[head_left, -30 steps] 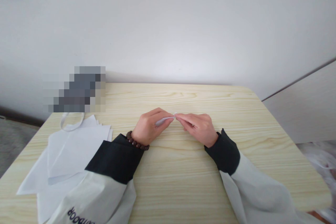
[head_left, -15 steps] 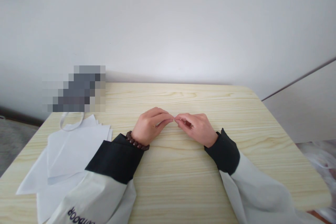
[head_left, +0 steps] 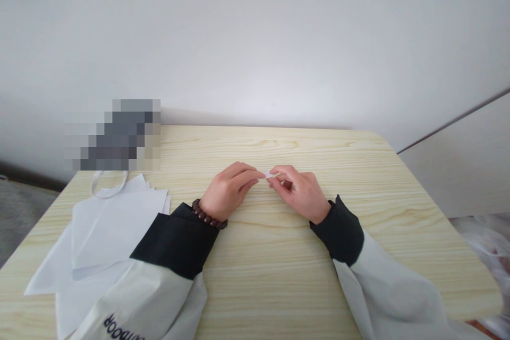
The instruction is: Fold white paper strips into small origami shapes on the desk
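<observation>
Left hand (head_left: 229, 191) and right hand (head_left: 298, 194) each pinched the paper scrap (head_left: 270, 175) over the counter (head_left: 279, 255); less showed than before.

Tiny white scrap (head_left: 269, 175), perhaps paper, is mostly hidden.

My left hand (head_left: 227, 191) and right hand (head_left: 300, 194) meet mid-table (head_left: 279, 265), with a paper scrap (head_left: 270, 175) between their fingertips. The sheets (head_left: 115, 223) lie at my nine o'clock, the loop (head_left: 108, 197) behind them at ten, and the wall (head_left: 255, 37) at twelve.
</observation>
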The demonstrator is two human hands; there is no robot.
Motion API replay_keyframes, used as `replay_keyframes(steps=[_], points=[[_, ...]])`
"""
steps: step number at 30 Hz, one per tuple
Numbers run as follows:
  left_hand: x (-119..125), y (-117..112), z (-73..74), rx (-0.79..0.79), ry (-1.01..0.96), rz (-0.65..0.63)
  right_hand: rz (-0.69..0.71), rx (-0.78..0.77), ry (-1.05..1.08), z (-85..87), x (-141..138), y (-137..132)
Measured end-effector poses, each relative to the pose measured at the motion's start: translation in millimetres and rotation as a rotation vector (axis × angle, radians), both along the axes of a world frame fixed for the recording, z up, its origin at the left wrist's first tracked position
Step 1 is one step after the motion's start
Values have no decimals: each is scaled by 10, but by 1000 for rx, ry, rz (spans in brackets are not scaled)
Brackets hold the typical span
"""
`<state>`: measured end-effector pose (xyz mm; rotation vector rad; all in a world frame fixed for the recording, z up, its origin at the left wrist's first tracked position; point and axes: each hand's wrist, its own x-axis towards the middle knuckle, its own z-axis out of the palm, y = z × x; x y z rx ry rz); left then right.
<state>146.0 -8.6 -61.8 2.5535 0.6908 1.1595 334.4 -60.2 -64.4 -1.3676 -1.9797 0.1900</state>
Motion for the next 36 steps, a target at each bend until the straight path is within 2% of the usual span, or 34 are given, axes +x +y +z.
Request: replay_keyframes(steps=[12,18,22,27,32,36], points=[[-11,8,-7,25,-4,-15,19,21,-153,-16,19,11],[1,5,18,21,18,-34,23,126,-240,-26,13,16],[4,1,28,26,37,-32,0,149,-215,-37,12,17],[7,-3,16,2,26,-11,-7,87,-182,-47,15,15],[8,5,-11,-40,13,62,-50,67,-173,-29,37,23],[5,20,-40,-15,26,84,6,68,-75,-4,46,27]])
